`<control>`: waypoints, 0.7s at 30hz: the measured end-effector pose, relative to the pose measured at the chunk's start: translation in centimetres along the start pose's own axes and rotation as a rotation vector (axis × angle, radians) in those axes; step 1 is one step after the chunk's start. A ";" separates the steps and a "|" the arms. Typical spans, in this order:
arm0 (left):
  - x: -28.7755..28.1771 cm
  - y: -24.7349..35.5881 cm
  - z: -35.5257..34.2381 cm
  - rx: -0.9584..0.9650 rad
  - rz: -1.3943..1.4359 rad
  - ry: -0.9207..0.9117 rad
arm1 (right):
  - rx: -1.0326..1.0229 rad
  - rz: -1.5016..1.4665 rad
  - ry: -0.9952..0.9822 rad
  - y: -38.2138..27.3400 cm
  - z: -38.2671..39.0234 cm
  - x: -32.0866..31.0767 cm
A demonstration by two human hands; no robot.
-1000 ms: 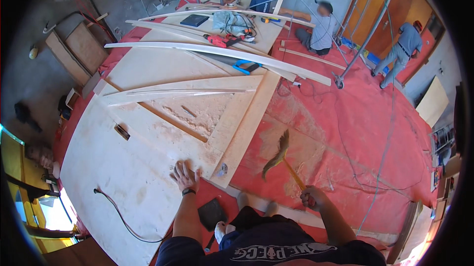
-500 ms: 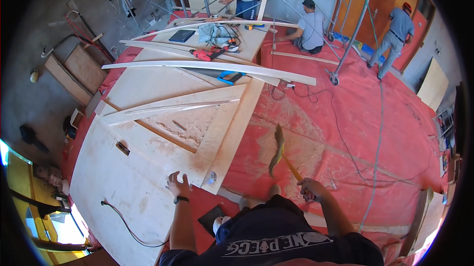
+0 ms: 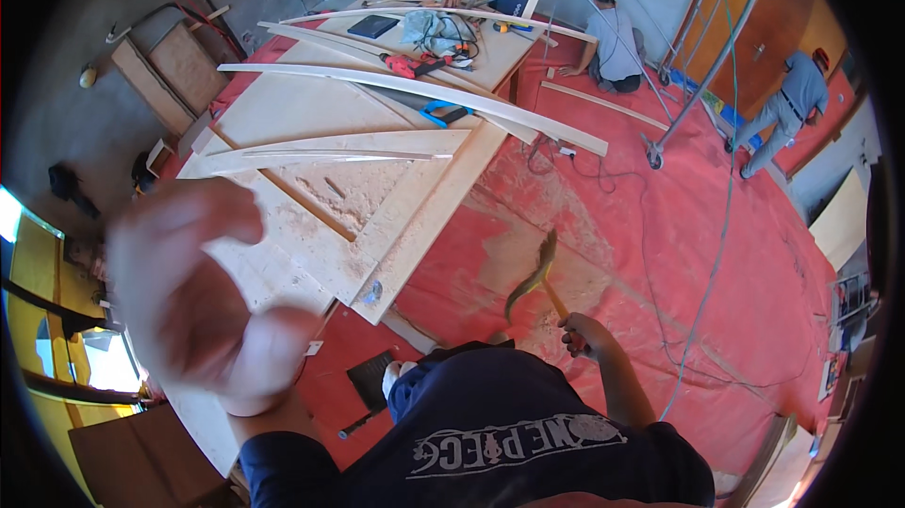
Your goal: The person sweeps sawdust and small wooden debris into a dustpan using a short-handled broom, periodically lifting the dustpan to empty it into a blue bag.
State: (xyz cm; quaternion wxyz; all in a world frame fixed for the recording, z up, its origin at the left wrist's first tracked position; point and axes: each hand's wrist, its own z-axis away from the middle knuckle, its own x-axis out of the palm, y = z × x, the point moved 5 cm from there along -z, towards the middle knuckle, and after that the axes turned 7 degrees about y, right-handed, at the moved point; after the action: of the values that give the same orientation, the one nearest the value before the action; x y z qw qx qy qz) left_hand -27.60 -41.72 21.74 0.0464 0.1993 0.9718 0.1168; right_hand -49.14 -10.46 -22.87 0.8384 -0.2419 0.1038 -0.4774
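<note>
My left hand (image 3: 179, 296) is raised close in front of the view, large and blurred. Its fingers curl with a gap to the thumb, and nothing shows between them. It hides part of the pale wooden worktable (image 3: 311, 274). Low at my right side, my right hand (image 3: 586, 335) is closed round the wooden handle of what looks like a short-handled brush (image 3: 531, 286). The brush's curved, dark olive head sits crosswise to the handle, above the red floor covering (image 3: 603, 249). Sawdust (image 3: 353, 192) lies on the table between flat boards.
Long pale strips (image 3: 396, 89), a red power tool (image 3: 412, 65), a blue-handled saw (image 3: 443, 113) and a dark flat case (image 3: 373, 25) lie on the table. Beyond are scaffolding (image 3: 721, 56) and three people (image 3: 617, 41). A cable (image 3: 721, 235) crosses the floor.
My left hand has risen from over the table's near edge toward the view. My right hand still grips the brush, slightly shifted. The view has turned a little, and the dark cable end on the table is hidden.
</note>
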 end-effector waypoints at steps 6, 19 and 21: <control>0.5 5.1 -3.3 0.365 -0.050 -0.072 | -0.029 -0.006 -0.020 -0.3 -0.4 0.4; -8.6 9.8 -13.0 0.565 -0.134 -0.024 | -0.222 0.079 0.124 6.2 4.3 -1.6; -10.8 10.2 -14.9 0.557 -0.148 0.001 | -0.204 0.088 0.131 5.7 5.9 1.0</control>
State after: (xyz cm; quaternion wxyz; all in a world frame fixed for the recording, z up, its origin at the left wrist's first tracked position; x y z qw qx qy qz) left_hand -15.91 -40.02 39.18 -0.0024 0.1328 0.9784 -0.1581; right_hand -41.92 -7.03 -20.62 0.8209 -0.2894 0.2170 -0.4419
